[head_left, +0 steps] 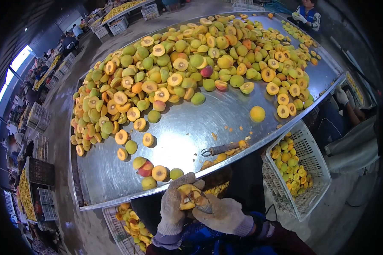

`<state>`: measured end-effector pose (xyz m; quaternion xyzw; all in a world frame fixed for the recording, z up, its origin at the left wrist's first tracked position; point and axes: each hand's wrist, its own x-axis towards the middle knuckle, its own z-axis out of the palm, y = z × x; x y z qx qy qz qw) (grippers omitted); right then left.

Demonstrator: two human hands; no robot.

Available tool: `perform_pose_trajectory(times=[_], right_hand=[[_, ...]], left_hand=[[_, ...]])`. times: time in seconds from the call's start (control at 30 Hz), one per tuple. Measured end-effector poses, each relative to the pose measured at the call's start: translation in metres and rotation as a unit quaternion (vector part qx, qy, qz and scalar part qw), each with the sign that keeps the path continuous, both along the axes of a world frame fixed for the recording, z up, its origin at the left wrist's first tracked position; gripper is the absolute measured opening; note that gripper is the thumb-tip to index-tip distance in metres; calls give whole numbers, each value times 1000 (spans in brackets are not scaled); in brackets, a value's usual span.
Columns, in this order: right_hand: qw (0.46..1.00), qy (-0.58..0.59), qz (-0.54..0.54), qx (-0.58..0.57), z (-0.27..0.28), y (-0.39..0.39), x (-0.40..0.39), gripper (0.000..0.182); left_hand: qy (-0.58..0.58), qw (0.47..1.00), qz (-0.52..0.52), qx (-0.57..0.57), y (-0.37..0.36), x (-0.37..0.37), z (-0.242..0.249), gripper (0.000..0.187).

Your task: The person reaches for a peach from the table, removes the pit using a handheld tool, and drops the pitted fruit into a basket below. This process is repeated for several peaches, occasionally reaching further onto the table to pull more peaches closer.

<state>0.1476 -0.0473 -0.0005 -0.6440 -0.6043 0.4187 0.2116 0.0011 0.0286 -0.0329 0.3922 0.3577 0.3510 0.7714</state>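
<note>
My gloved left hand (173,208) is wrapped around a halved yellow peach (189,196), its cut face turned up with a dark brown hollow in the middle. My gloved right hand (225,216) is closed against the peach's right side. Something greyish shows at its fingertips, but I cannot make out what it grips. Just beyond both hands, at the metal table's near edge, lie a cut peach (159,173) and a red-blushed peach (146,168). A loop-ended tool (219,149) with a wrapped handle rests on the table among fruit scraps.
A big heap of halved peaches (174,63) covers the far part of the metal table (191,123). A white crate (323,182) of fruit halves stands at right, another crate (119,229) at lower left. Co-workers sit at right and along the left, among stacked crates (38,117).
</note>
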Motion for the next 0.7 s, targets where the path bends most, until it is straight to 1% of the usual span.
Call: perform_pose_trajectory(times=[0.03,0.07,0.13,0.17,0.2,0.23,0.27,0.3,0.33,0.37,0.4,0.43,0.47,0.5,0.53,0.67,0.7], right_hand=[[998,24,-27,-52,3,1,-1,37],[998,24,-27,-52,3,0,-2,37],[998,10,-30,-48,0,-5,-4,33],[998,10,-31,-49,-8,-9,-5,33],[992,-55,32,111,-22,-13,-3,34],[952,-118,94,267,-29,-16,-2,36],[952,-118,93,266,-25,-16,-1,36],[984,-17,58,166,-18,-14,-1,39],[994,84,21,63,-13,-11,0,42],[994,84,21,63,-11,-6,2,42],[976,194,7,-96,-9,0,6,43],[921,297,-8,-251,-8,2,7,43],[921,297,-8,-251,-8,1,6,43],[930,277,-4,-240,-9,-1,5,42],[939,258,1,-228,-8,-3,4,41],[933,276,-3,-229,2,0,8,39],[917,305,9,-258,8,4,13,38]], left_hand=[[12,1000,6,-2,-1,1,2,75],[11,1000,6,-2,-4,2,4,75],[23,996,14,81,-9,4,5,75],[23,996,13,80,-10,4,5,75],[56,993,14,100,-9,4,6,74],[89,989,15,119,-9,5,7,73],[89,989,14,119,-10,9,12,73],[98,983,39,148,-12,15,20,70],[108,976,65,178,-13,19,24,67],[108,976,64,178,-12,17,23,67],[159,954,66,247,-11,15,21,65],[208,924,66,314,-11,14,20,63],[208,924,66,314,-10,16,24,63],[145,967,82,195,-9,20,31,61],[79,990,95,72,-9,22,34,59],[102,991,55,62,-9,15,33,58],[159,973,55,157,-11,15,32,58]])
